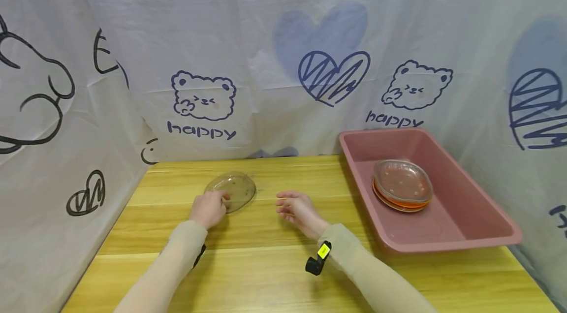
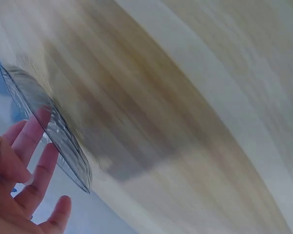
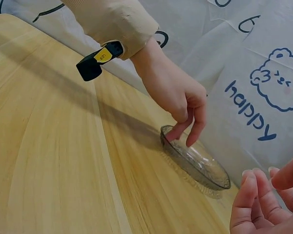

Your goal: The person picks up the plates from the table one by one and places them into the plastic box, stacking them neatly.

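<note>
A clear glass plate sits on the wooden table, left of the middle. Over its near left edge is my left hand. In the left wrist view the fingers show loosely spread, two of them reaching over the inside of the plate, and the thumb stays off the glass. The right wrist view also shows those fingertips dipping inside the raised rim of the plate. My right hand hovers to the right of the plate, fingers loosely bent, with nothing in it.
A pink plastic bin stands at the right of the table. Inside it is a stack with a clear glass plate on top and orange ones beneath. A printed cloth hangs behind the table and along both sides.
</note>
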Demonstrator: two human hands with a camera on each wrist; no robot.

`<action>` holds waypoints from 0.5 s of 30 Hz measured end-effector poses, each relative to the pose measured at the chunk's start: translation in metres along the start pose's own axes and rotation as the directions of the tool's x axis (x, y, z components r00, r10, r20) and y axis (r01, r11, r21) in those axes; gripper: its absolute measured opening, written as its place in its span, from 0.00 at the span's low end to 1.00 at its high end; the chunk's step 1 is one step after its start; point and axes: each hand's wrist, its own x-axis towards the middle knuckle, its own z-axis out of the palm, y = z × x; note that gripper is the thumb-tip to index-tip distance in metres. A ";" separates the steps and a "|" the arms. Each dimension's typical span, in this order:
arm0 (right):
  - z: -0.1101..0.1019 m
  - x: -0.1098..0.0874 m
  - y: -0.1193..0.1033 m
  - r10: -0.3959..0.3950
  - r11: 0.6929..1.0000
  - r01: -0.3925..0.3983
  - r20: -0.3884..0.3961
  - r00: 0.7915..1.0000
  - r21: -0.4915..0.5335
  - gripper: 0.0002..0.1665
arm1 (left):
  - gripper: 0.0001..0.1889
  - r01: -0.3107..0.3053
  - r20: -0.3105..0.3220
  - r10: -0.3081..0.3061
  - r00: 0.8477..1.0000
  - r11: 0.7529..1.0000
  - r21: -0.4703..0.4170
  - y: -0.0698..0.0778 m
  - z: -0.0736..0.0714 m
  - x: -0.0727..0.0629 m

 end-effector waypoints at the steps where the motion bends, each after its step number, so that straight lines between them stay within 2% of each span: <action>1: 0.001 0.001 0.000 0.000 1.000 0.000 0.004 1.000 -0.001 0.23 | 0.15 0.004 0.002 -0.004 1.000 1.000 0.011 -0.001 -0.001 -0.001; 4: 0.002 0.002 0.000 0.003 1.000 -0.003 0.017 1.000 -0.004 0.24 | 0.14 0.003 -0.001 -0.003 1.000 0.999 0.042 -0.004 -0.004 -0.001; 8: 0.003 0.002 -0.001 0.012 1.000 -0.012 0.032 0.999 -0.010 0.24 | 0.15 0.021 -0.001 -0.021 1.000 0.999 0.031 -0.008 -0.007 -0.002; 12: 0.004 0.001 -0.003 0.016 1.000 -0.016 0.029 0.999 -0.014 0.23 | 0.17 0.092 -0.028 -0.093 0.995 0.995 -0.044 -0.012 -0.010 -0.004; 15: 0.004 0.001 -0.003 0.009 1.000 -0.009 0.024 1.000 -0.013 0.21 | 0.20 0.163 -0.072 -0.172 0.983 0.980 -0.114 -0.015 -0.012 -0.004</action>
